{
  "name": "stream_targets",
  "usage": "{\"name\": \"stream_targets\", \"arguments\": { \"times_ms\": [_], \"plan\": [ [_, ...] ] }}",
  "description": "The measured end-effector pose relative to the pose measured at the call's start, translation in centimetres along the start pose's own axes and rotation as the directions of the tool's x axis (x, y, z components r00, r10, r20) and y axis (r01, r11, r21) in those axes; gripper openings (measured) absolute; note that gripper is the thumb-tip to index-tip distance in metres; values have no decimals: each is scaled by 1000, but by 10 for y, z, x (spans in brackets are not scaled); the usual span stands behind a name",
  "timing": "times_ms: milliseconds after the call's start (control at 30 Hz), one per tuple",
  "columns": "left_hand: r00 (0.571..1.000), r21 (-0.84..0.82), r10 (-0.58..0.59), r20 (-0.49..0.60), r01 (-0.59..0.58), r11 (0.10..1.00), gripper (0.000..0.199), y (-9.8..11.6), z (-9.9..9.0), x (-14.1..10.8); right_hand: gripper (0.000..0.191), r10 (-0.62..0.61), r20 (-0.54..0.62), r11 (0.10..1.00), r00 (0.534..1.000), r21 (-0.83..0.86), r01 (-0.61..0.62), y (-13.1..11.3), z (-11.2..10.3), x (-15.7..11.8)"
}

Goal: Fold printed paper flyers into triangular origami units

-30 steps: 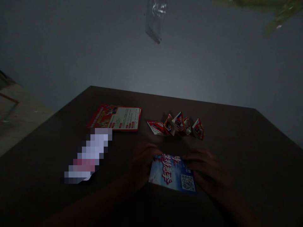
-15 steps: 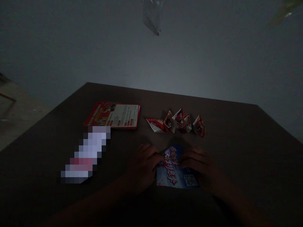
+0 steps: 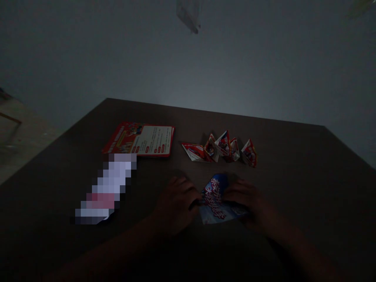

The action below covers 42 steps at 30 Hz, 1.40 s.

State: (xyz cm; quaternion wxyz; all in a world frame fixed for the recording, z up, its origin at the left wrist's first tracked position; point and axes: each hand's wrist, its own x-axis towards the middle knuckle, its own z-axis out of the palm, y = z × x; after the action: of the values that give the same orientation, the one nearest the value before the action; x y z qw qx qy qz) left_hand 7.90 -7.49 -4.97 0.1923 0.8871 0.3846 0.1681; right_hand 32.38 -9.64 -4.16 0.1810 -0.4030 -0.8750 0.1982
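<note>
A blue flyer (image 3: 214, 203) with white-and-red Chinese lettering is held between my hands above the near part of the table, its top corner folded and its sheet tilted. My left hand (image 3: 178, 203) is closed, pinching the flyer's left edge. On the other side my right hand (image 3: 248, 199) grips the right edge, with its fingers curled over the paper. Just beyond the hands stand several folded red-and-white paper pieces (image 3: 222, 147), pointed in shape. The dim light hides the fingertips in part.
A stack of red-and-white printed leaflets (image 3: 155, 141) lies at the back left of the dark table (image 3: 279, 156). In front of it is a pixelated pale item (image 3: 110, 192). A pale wall (image 3: 249, 70) rises behind the table, with a clear plastic bag (image 3: 189, 13) hanging on it.
The flyer has tilted and bent in my hands; its lower edge has risen and the QR code is now mostly covered. The whole view has shifted slightly.
</note>
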Motion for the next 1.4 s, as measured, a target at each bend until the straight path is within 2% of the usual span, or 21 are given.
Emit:
{"name": "stream_targets", "arguments": {
  "times_ms": [167, 300, 433, 633, 833, 1133, 1400],
  "plan": [
    [1000, 20, -30, 9, 30, 999, 13, 0, -1, 0, 47, 11, 18, 1000, 1000, -30, -10, 1, 1, -1],
    [996, 56, -62, 58, 59, 997, 9, -2, -2, 1, 27, 46, -13, 998, 999, -32, -46, 2, 3, 0],
    [996, 84, -80, 43, 76, 994, 15, -2, -3, 2, 12, 112, -52, 993, 992, -31, -114, 2, 6, 2],
    [992, 25, -120, 34, 119, 993, 12, 0, -3, 2, 12, 198, -96, 979, 976, -29, -201, 0, 9, 2],
    [984, 60, -177, 7, 177, 982, 18, 4, 0, 3, 13, 299, -165, 953, 940, -6, -304, -2, 13, 6],
    [973, 61, -223, -61, 227, 972, 15, 8, 3, 4, 14, 328, -180, 932, 927, -97, -348, -1, 21, 10],
    [970, 54, -230, -82, 235, 971, 12, 8, 5, 5, 16, 377, -172, 913, 910, -97, -396, 0, 21, 15]
  ]
}}
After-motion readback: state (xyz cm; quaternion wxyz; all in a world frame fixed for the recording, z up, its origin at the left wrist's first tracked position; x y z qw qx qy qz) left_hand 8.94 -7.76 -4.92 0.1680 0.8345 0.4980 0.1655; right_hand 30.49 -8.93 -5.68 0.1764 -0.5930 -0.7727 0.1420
